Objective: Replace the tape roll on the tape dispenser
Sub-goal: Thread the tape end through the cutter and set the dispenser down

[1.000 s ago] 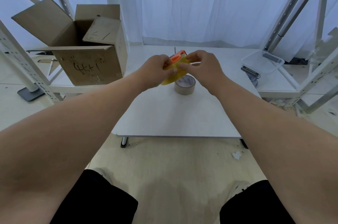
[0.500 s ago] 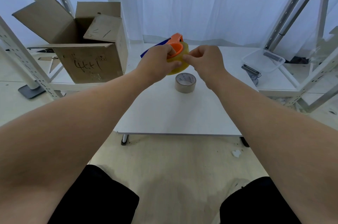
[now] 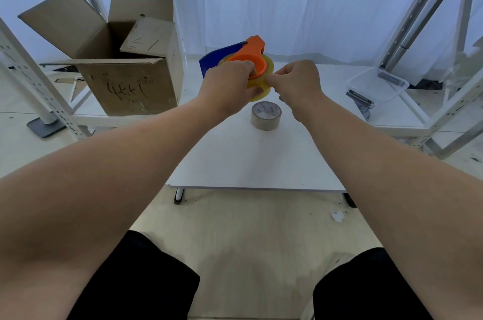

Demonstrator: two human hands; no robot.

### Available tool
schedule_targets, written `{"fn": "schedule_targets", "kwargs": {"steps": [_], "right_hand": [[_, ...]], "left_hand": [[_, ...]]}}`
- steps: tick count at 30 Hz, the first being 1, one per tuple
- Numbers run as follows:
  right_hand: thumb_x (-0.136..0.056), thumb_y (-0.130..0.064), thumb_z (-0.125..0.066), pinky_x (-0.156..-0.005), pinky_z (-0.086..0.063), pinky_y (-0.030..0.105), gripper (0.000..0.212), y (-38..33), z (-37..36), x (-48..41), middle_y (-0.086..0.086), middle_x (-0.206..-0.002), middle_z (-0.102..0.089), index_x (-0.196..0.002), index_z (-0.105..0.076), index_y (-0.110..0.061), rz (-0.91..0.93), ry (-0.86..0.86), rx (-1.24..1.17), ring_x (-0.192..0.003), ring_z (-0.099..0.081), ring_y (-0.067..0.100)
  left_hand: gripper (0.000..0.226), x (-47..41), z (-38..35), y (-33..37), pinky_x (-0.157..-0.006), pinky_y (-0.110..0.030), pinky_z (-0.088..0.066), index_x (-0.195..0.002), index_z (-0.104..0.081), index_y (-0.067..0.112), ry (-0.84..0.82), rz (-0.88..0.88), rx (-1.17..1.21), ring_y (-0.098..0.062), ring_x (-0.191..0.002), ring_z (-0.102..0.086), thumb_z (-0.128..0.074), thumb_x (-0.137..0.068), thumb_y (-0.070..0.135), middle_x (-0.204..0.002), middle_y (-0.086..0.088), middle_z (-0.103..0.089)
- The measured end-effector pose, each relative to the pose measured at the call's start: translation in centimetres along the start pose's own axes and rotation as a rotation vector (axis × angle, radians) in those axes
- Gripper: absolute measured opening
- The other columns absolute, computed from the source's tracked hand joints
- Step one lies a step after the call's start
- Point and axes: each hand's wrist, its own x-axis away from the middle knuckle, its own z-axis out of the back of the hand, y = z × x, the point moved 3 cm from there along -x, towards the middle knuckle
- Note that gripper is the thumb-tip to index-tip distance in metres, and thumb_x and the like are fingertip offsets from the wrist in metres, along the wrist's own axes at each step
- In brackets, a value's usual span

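Both hands are raised above the white tabletop point(image 3: 251, 162), working on the tape dispenser point(image 3: 247, 59) held in the air between them. The left hand point(image 3: 227, 86) is clenched around the dispenser from the near side, its fingers wrapped over the orange hub and partly hiding it. The dispenser's orange body points up and away, and a dark blue guard curves out to the left of it. A yellowish clear tape roll point(image 3: 261, 84) sits around the orange hub, so it is on the dispenser and off the tabletop. The right hand point(image 3: 295, 81) is closed in a pinch at the right edge of that roll, thumb and fingertips pressed together against it; whether they hold a loose tape end is too small to tell.

Directly below the hands, a second tape roll point(image 3: 266, 115), brownish with a printed white core, lies flat on the tabletop, touched by neither hand.

To the left, an open cardboard box point(image 3: 125, 84) with handwriting on its side stands on a low shelf. To the right, a clear plastic tray point(image 3: 376, 84) rests on another shelf board. White curtains hang behind
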Motion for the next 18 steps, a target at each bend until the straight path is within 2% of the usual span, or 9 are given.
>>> {"fn": "schedule_targets", "kwargs": {"steps": [2, 4, 8, 12, 16, 18], "right_hand": [[-0.077, -0.019, -0.067, -0.084, -0.056, 0.044, 0.021, 0.2, 0.0, 0.0, 0.012, -0.08, -0.059, -0.083, -0.068, 0.002, -0.028, -0.021, -0.032, -0.074, -0.055, 0.019], [-0.079, -0.018, -0.067, -0.088, -0.056, 0.043, 0.015, 0.3, 0.1, 0.0, 0.011, -0.083, -0.059, -0.073, -0.063, -0.005, -0.063, -0.047, -0.072, -0.079, -0.057, 0.018], [-0.079, -0.018, -0.069, -0.088, -0.057, 0.042, 0.016, 0.7, 0.7, -0.2, 0.017, -0.1, -0.068, -0.067, -0.059, -0.013, -0.119, -0.097, -0.151, -0.098, -0.067, 0.027], [-0.081, -0.02, -0.07, -0.083, -0.058, 0.035, 0.015, 1.6, 1.0, -0.3, 0.015, -0.105, -0.069, -0.085, -0.064, -0.007, -0.157, -0.171, -0.146, -0.097, -0.068, 0.026], [-0.084, -0.019, -0.066, -0.076, -0.058, 0.029, 0.01, 2.0, 1.2, -0.2, 0.011, -0.098, -0.068, -0.078, -0.062, -0.011, -0.19, -0.218, -0.183, -0.095, -0.068, 0.024], [-0.085, -0.018, -0.064, -0.072, -0.058, 0.028, 0.01, 2.2, 1.2, -0.3, 0.01, -0.096, -0.068, -0.082, -0.063, -0.008, -0.22, -0.232, -0.212, -0.094, -0.068, 0.025]], "left_hand": [[0.036, 0.0, 0.1, 0.0, -0.082, -0.03, -0.045, -0.117, -0.055, 0.015, -0.011, -0.001, 0.025, -0.02, -0.097, -0.055, -0.059, -0.089, 0.036, -0.113, -0.005, -0.062], [0.035, -0.1, 0.2, 0.0, -0.078, -0.027, -0.04, -0.117, -0.055, 0.014, -0.039, 0.007, 0.076, -0.016, -0.093, -0.051, -0.06, -0.088, 0.035, -0.113, -0.004, -0.061], [0.037, -0.3, 0.2, -0.5, -0.077, -0.027, -0.039, -0.115, -0.058, 0.013, -0.115, 0.029, 0.218, -0.017, -0.093, -0.051, -0.065, -0.085, 0.033, -0.111, -0.003, -0.06], [0.038, -0.3, -0.1, -0.6, -0.076, -0.028, -0.041, -0.115, -0.058, 0.011, -0.187, 0.029, 0.269, -0.017, -0.092, -0.051, -0.065, -0.085, 0.033, -0.104, -0.002, -0.056], [0.037, -0.1, -0.1, -0.6, -0.07, -0.025, -0.042, -0.116, -0.058, 0.01, -0.227, 0.024, 0.332, -0.018, -0.092, -0.051, -0.063, -0.087, 0.032, -0.103, -0.003, -0.055], [0.036, -0.1, -0.1, -0.9, -0.067, -0.022, -0.044, -0.115, -0.059, 0.011, -0.233, 0.047, 0.374, -0.018, -0.091, -0.052, -0.063, -0.087, 0.032, -0.103, -0.003, -0.056]]}}
